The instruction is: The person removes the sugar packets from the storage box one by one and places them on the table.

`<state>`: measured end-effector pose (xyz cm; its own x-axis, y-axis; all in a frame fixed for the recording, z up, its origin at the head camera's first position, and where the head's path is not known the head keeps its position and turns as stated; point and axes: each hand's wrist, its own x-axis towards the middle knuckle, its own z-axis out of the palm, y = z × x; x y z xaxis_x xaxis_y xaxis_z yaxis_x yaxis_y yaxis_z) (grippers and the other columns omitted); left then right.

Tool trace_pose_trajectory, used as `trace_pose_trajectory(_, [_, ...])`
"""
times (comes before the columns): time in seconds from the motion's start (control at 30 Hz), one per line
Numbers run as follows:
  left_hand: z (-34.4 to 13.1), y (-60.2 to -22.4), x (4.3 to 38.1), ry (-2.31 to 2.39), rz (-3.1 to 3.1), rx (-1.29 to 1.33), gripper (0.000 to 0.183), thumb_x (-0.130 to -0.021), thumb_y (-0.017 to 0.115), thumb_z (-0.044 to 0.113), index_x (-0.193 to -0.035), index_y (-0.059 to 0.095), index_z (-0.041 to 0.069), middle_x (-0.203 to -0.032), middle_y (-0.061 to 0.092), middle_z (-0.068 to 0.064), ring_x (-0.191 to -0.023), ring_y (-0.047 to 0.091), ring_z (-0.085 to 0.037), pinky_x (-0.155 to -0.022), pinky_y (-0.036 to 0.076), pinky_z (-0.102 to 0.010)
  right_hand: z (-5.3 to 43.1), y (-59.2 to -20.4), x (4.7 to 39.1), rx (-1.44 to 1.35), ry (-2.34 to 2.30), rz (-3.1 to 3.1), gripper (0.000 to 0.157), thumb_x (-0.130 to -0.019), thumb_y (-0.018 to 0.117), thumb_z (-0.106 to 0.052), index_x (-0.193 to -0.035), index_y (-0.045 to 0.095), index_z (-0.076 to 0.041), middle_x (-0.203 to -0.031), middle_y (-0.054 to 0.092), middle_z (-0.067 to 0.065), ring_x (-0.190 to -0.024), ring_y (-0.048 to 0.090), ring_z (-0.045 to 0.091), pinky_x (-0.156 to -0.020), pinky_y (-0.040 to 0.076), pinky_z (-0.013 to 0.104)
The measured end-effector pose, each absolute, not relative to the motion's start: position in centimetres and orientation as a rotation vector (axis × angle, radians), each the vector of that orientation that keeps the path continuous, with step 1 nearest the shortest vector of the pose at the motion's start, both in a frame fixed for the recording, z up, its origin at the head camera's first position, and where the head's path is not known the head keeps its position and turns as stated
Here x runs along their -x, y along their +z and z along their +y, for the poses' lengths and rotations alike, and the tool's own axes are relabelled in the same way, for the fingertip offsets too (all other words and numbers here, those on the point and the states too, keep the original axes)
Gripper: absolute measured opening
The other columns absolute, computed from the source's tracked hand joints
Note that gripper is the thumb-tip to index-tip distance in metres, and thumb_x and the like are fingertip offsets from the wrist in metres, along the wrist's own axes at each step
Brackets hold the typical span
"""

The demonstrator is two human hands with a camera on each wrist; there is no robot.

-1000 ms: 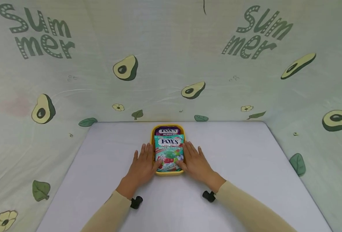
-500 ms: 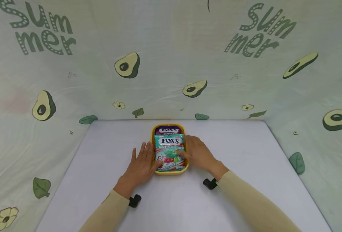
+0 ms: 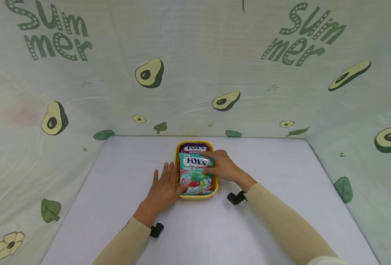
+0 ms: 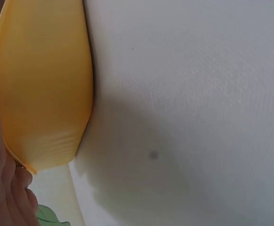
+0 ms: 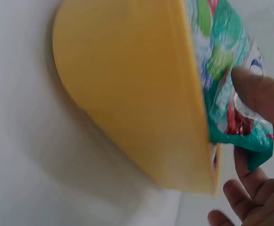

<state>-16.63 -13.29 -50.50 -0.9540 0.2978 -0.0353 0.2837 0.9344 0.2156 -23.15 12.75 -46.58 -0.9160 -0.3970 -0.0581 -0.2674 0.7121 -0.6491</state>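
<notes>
I am observing the right hand [image 3: 224, 166] pinching the green bag [image 3: 195, 175] in the tray [image 3: 198, 197], near the far edge of the desk [image 3: 265, 158]; the left hand [image 3: 163, 190] is lying spread alongside. Shallow pinching is risking a slip.

Tray [image 3: 198, 197] sits on tbl [image 3: 195, 235], mint pk [image 3: 194, 180] inside in front, berries pk [image 3: 192, 148] behind (partly under!), L hand [image 3: 164, 189] left, R hand [image 3: 226, 167] right.

The teal bag [image 3: 195, 176] reads "FOX'S MINT BLOS…", the purple bag [image 3: 192, 148] "FOX'S BERRIES", the backdrop [image 3: 195, 55] twice "Summer".
</notes>
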Motion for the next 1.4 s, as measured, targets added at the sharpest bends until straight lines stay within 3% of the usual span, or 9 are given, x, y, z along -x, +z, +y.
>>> trace_pose_trajectory(0.2, [-13.3, -50.7, 16.7, 0.328, 3.037, -0.461, 0.093, -0.094, 0.021, 0.073, -0.157, 0.005, 0.007, -0.165, 0.005, -0.011, -0.153, -0.003, -0.031, -0.119, 0.006, -0.062, 12.1, -46.7, 20.9, 0.424, -1.475, 2.542, 0.077, -0.089, 0.073, -0.028, -0.151, 0.028, -0.034, -0.142, 0.047, 0.010, -0.115, 0.060, 0.027, -0.089, 0.057, 0.041])
trace_pose_trajectory(0.27, [-13.3, -50.7, 16.7, 0.339, 3.036, -0.463, 0.093, -0.094, 0.022, 0.073, -0.157, 0.005, 0.007, -0.165, 0.005, -0.011, -0.153, -0.002, -0.031, -0.120, 0.006, -0.062, 11.7, -47.1, 20.2, 0.373, -1.534, 2.530, 0.081, -0.089, 0.073, -0.025, -0.152, 0.023, -0.037, -0.140, 0.048, 0.010, -0.112, 0.062, 0.027, -0.087, 0.058, 0.039])
trace_pose_trajectory(0.43, [-13.1, -50.7, 16.7, 0.366, 3.020, -0.462, 0.094, -0.093, 0.022, 0.074, -0.157, 0.005, 0.007, -0.166, 0.004, -0.010, -0.153, -0.003, -0.030, -0.120, 0.005, -0.061, 11.2, -47.5, 18.7, 0.531, -1.214, 2.720, 0.092, -0.090, 0.071, -0.023, -0.155, 0.010, -0.043, -0.147, 0.046, 0.009, -0.119, 0.056, 0.024, -0.099, 0.050, 0.045])
trace_pose_trajectory(0.5, [-13.0, -50.7, 16.7, 0.371, 3.021, -0.461, 0.094, -0.093, 0.022, 0.075, -0.157, 0.004, 0.008, -0.166, 0.004, -0.010, -0.153, -0.003, -0.030, -0.120, 0.006, -0.060, 11.1, -47.3, 18.6, 0.589, -1.142, 2.764, 0.087, -0.092, 0.069, -0.022, -0.155, 0.013, -0.042, -0.146, 0.048, 0.010, -0.114, 0.058, 0.023, -0.097, 0.051, 0.045])
trace_pose_trajectory(0.67, [-12.9, -50.7, 16.6, 0.368, 3.017, -0.455, 0.094, -0.093, 0.021, 0.075, -0.157, 0.002, 0.008, -0.166, 0.004, -0.010, -0.153, -0.002, -0.030, -0.120, 0.007, -0.059, 11.2, -46.3, 19.9, 0.504, -1.332, 2.767, 0.060, -0.097, 0.062, -0.020, -0.148, 0.036, -0.038, -0.128, 0.063, 0.008, -0.086, 0.064, 0.018, -0.074, 0.056, 0.033])
trace_pose_trajectory(0.83, [-12.9, -50.5, 16.5, 0.298, 3.032, -0.437, 0.091, -0.095, 0.020, 0.072, -0.157, 0.002, 0.008, -0.166, 0.002, -0.010, -0.153, -0.004, -0.029, -0.121, 0.006, -0.059, 10.4, -45.3, 20.6, 0.440, -1.572, 2.752, 0.050, -0.100, 0.056, -0.019, -0.145, 0.039, -0.035, -0.124, 0.063, 0.008, -0.090, 0.066, 0.018, -0.071, 0.056, 0.032])
trace_pose_trajectory(1.0, [-12.7, -50.4, 16.4, 0.247, 3.062, -0.425, 0.089, -0.097, 0.023, 0.068, -0.156, 0.009, 0.003, -0.165, 0.006, -0.012, -0.153, -0.002, -0.031, -0.120, 0.005, -0.060, 8.9, -46.1, 19.7, 0.524, -1.524, 2.698, 0.061, -0.101, 0.054, -0.019, -0.151, 0.027, -0.039, -0.128, 0.060, 0.009, -0.088, 0.065, 0.017, -0.074, 0.056, 0.035])
trace_pose_trajectory(1.2, [-12.4, -50.4, 16.3, 0.225, 3.063, -0.416, 0.088, -0.097, 0.021, 0.068, -0.156, 0.006, 0.004, -0.165, 0.006, -0.013, -0.153, -0.003, -0.032, -0.120, 0.007, -0.061, 8.1, -47.5, 17.7, 0.492, -1.200, 2.779, 0.079, -0.093, 0.067, -0.033, -0.152, 0.016, -0.048, -0.148, 0.045, 0.017, -0.114, 0.061, 0.028, -0.093, 0.054, 0.049])
trace_pose_trajectory(1.4, [-12.3, -50.2, 16.3, 0.235, 3.053, -0.399, 0.087, -0.097, 0.024, 0.067, -0.157, 0.007, 0.006, -0.165, 0.006, -0.011, -0.153, -0.002, -0.031, -0.120, 0.008, -0.060, 8.0, -48.0, 17.1, 0.433, -1.193, 2.840, 0.076, -0.088, 0.073, -0.033, -0.151, 0.030, -0.040, -0.135, 0.059, 0.014, -0.107, 0.065, 0.026, -0.089, 0.056, 0.045])
